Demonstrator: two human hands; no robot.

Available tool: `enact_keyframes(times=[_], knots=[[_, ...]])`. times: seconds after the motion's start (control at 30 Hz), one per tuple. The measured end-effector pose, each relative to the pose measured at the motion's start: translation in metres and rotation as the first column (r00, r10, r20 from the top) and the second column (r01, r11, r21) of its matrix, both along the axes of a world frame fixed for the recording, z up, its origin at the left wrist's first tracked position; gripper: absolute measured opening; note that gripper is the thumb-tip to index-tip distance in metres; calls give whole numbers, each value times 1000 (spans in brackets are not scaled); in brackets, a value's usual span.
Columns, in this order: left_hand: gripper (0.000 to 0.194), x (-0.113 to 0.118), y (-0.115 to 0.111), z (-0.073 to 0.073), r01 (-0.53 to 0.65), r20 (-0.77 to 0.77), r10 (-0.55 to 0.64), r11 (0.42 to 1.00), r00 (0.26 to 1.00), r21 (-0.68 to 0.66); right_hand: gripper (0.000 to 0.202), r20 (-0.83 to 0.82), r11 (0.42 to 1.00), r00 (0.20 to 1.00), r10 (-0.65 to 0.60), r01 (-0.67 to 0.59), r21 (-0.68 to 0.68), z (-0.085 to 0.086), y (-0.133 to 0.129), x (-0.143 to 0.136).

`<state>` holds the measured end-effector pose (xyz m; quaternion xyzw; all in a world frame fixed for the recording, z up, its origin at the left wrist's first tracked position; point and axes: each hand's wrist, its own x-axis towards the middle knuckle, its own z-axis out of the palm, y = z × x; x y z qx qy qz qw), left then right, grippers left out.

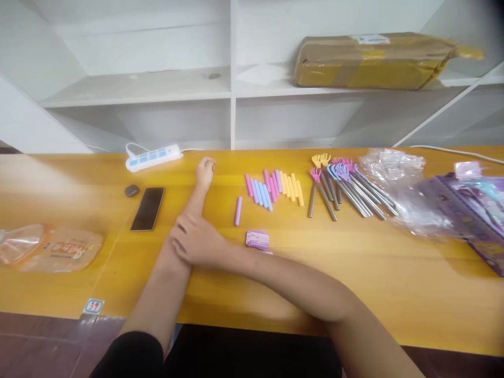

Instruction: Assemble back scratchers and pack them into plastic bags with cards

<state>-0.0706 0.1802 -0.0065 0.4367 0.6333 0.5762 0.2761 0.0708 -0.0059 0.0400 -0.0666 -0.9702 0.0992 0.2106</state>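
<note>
My left hand [205, 172] rests above the table, its fingers curled into a loose fist with nothing visible in them. Across my left forearm lies my right hand [197, 240], its fingers wrapped round the arm. To the right of my hands are pink sticks [249, 185], blue sticks [261, 194] and yellow sticks [292, 186] in a slanting row. One purple stick [238, 211] lies apart, nearer to me. A small stack of purple cards [257, 239] sits just beyond my right forearm.
Metal rods with coloured claw heads [360, 191] lie at right, beside clear plastic wrappers [397, 173] and a purple box [464, 215]. At left are a phone [147, 209], power strip [153, 157], dark earbud-like case [132, 190] and orange bag [66, 249]. A wrapped parcel [366, 63] occupies the shelf.
</note>
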Motion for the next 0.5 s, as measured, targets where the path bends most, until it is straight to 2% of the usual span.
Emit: enact_keyframes(times=[0.1,0.17,0.23,0.37,0.43,0.5], knots=[[13,4,-1,-4,-15,-104,17,1000,994,16,31,22,956,963,-267,268,-120,0,30,0],[15,6,-2,-5,-3,-179,3,1000,984,2,29,35,939,952,-303,305,-162,3,35,3],[16,9,-1,-7,15,-253,-22,1000,967,-27,28,22,957,972,-232,232,-171,7,23,6],[14,10,-2,-8,40,-392,-71,995,917,-88,36,2,985,999,34,-33,-171,19,-33,10],[13,11,-2,-8,52,-464,-101,992,880,-119,41,-2,958,987,164,-160,-237,28,-58,13],[12,12,-3,-7,64,-534,-136,986,834,-152,41,-49,893,961,271,-270,-361,35,-69,14]])
